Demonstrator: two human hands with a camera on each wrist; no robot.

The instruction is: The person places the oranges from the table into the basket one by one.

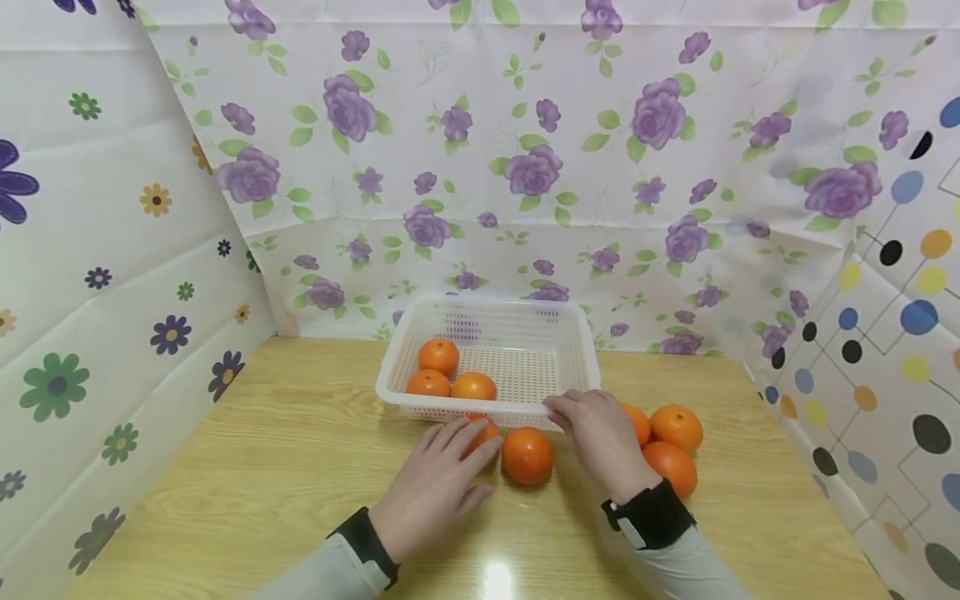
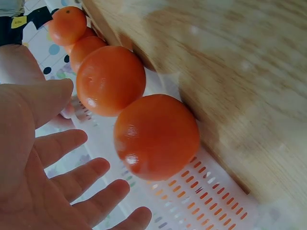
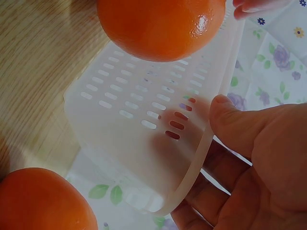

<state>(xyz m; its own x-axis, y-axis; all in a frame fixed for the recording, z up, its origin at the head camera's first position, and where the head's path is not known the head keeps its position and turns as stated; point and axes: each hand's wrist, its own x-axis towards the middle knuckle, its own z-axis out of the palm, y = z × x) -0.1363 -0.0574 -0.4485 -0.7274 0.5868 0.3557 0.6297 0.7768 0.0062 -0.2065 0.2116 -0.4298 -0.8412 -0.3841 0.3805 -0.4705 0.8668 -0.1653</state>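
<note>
A white perforated plastic basket [image 1: 583, 350] stands at the back of the table with three oranges inside, one of them an orange [image 1: 438, 356] at its left. My right hand [image 1: 607, 437] grips the basket's front rim near the right corner, thumb on one side and fingers on the other, as the right wrist view shows. In front of the basket sit two oranges side by side. My left hand [image 1: 438, 483] reaches over the left orange [image 2: 157, 137] with its fingers spread and partly hides it. The right orange [image 1: 528, 455] lies between my hands.
To the right of my right forearm lies a group of three oranges, the back one an orange [image 1: 677, 428]. The wooden table [image 1: 300, 433] meets a flower-printed sheet [image 1: 465, 167] behind the basket, with patterned sheets at both sides.
</note>
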